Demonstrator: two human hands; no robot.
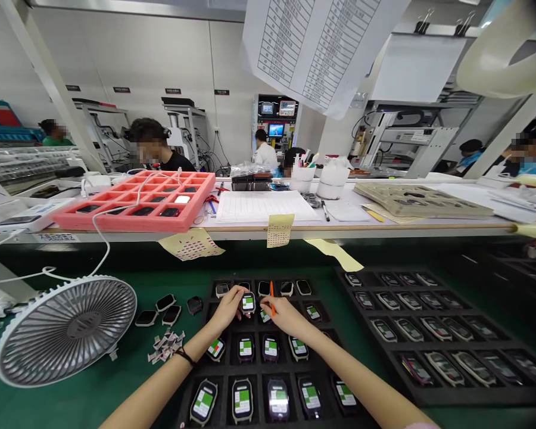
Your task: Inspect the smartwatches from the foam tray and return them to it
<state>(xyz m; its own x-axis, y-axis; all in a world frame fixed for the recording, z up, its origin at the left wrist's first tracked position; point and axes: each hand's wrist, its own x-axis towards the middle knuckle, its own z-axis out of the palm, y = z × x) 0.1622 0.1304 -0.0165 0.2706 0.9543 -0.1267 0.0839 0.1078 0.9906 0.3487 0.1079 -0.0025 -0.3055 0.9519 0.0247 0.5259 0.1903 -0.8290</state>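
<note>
My left hand (229,307) pinches a smartwatch body (248,302) without a strap; its lit screen shows white and green blocks. Close beside it, my right hand (286,316) is closed around an orange pen-like stick (272,291), held nearly upright; its lower end is hidden by the fingers. Both hands are above a black compartment tray (223,372) holding rows of smartwatches, many with the same green-and-white screen, such as the watch (242,399) in the front row. The back-row watches have dark screens. Another lit watch (265,314) is partly covered by my right hand.
A second black tray (393,357) of watches lies right. To the left are a round fan (67,330), several loose watches (165,302) and a pile of small strips (166,345). The shelf above carries a pink foam tray (178,220) and papers (263,206). Co-workers sit beyond.
</note>
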